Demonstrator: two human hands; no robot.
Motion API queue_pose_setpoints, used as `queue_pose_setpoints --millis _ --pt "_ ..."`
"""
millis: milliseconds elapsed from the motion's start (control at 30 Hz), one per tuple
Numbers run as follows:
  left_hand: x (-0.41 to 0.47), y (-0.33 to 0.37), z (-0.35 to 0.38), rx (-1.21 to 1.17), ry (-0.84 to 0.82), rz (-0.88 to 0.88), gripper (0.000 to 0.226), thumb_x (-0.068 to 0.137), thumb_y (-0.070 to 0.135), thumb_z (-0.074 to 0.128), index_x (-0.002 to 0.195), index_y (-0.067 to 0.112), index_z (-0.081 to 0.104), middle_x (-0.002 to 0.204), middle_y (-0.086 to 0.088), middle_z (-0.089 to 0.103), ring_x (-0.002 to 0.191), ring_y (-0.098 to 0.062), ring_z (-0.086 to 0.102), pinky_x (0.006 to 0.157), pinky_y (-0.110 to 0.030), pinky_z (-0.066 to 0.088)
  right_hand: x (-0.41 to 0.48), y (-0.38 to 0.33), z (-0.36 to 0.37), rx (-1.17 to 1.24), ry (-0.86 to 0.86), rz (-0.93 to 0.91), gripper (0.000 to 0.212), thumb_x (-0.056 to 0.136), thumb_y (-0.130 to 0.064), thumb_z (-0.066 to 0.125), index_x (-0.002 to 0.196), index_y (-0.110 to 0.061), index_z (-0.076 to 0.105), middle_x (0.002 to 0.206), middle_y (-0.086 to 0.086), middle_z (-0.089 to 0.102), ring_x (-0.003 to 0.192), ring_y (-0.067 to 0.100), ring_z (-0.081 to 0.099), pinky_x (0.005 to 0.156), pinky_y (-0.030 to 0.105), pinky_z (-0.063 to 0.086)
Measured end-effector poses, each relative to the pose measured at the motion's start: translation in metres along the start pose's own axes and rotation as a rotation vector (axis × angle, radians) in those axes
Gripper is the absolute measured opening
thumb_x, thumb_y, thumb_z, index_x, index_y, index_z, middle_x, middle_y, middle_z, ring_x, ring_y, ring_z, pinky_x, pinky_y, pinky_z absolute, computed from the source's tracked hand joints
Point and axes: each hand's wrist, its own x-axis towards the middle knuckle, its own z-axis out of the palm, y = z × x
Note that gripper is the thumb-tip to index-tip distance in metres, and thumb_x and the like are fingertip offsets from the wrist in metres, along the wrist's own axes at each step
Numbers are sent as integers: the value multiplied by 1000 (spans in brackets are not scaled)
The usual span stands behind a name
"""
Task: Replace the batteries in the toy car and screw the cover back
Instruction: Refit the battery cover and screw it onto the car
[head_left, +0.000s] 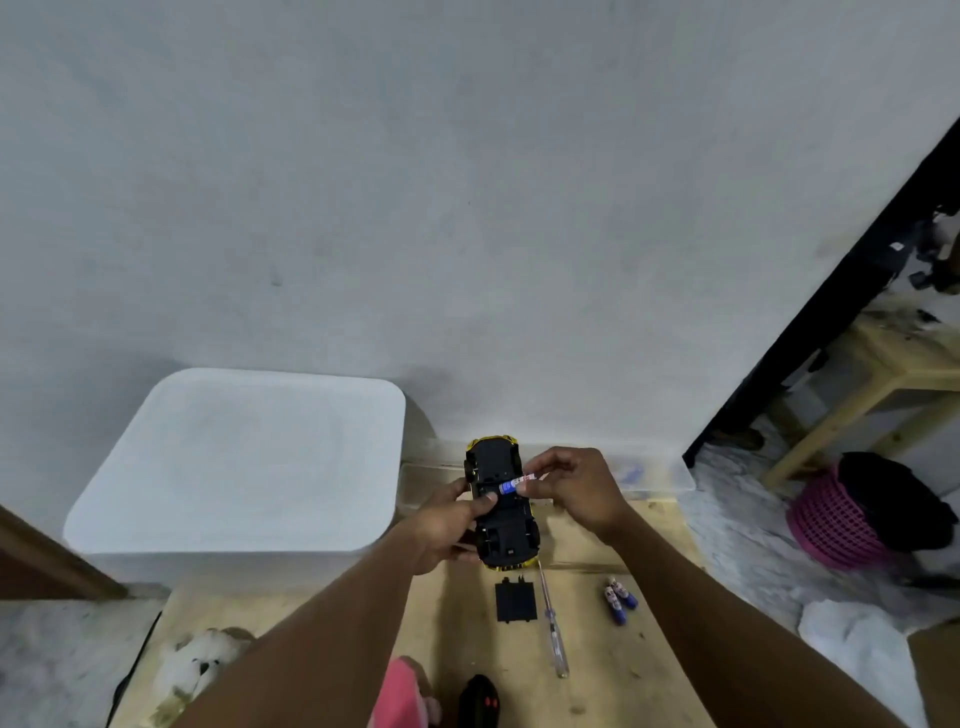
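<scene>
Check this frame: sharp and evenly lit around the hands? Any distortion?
Head view: dim, flat light, soft shadow beside the white bin; wide-angle bending at the edges; the battery in the right hand shows an unreadable, blurred label.

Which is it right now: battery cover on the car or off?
Off. The black cover lies flat on the table, apart from the upturned car, beside the screwdriver.

L hand (448, 524) curled gripping; R hand (577, 488) pinching.
</scene>
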Motion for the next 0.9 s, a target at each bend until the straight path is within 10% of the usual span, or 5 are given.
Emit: queue_pose_setpoints --millis 500,633,900 --pt "9 -5 9 39 26 -9 25 100 38 53 123 29 57 107 -6 73 90 -27 73 84 -45 57 -7 32 35 -290 294 -112 15 79 -36 81 84 -23 76 79 -14 65 73 -4 59 62 10 40" --pt "11 0 9 32 47 -6 25 100 38 52 124 30 56 105 -5 73 82 -23 72 72 -37 58 -15 36 41 -470 330 -180 13 92 -43 65 94 -31 70 89 -18 59 81 -10 55 62 6 36" --pt "12 -1 0 76 39 -8 26 101 36 51 127 33 51 106 -6 73 82 -23 70 61 -31 53 1 17 32 278 83 296 40 88 -17 75 122 -19 54 109 6 68 92 16 69 65 32 56"
